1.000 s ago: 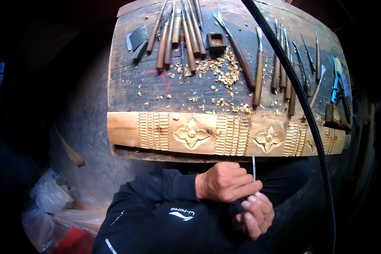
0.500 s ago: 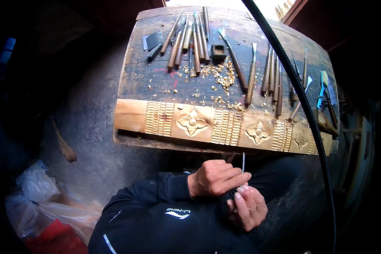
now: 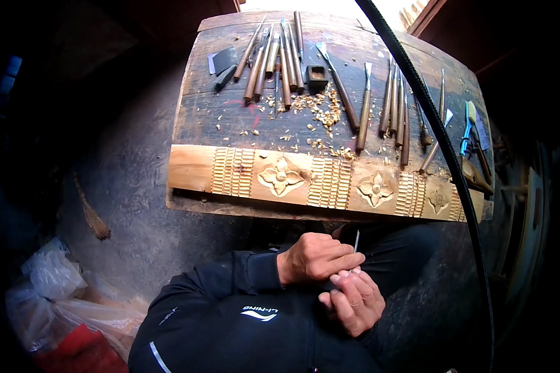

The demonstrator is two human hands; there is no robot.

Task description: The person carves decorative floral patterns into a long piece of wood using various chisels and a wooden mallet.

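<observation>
Over my lap, in front of the bench, my left hand (image 3: pixel 320 257) is closed, its forefinger stretched along the thin metal blade of a carving chisel (image 3: pixel 356 241). The blade points up toward the bench. Just below and to the right, my right hand (image 3: pixel 356 301) curls its fingers, their tips meeting the left fingertips around the lower part of the tool. The handle is hidden by the hands. Beyond them, along the bench's near edge, lies a long carved wooden board (image 3: pixel 190 168) with four-petalled flowers and bands of small notches. Neither hand touches it.
On the worn bench (image 3: pixel 196 118) lie several chisels (image 3: pixel 366 109), a small dark square box (image 3: pixel 317 76), wood shavings (image 3: pixel 326 113) and a blue brush (image 3: pixel 467 133). A black cable (image 3: pixel 438 115) crosses the right side. Plastic bags (image 3: pixel 53 273) and a broom (image 3: pixel 93 217) are on the floor at left.
Both hands have shifted slightly left, with the right hand's fingers a little higher against the left. Less of the blade shows above them. The bench view has shifted slightly too.
</observation>
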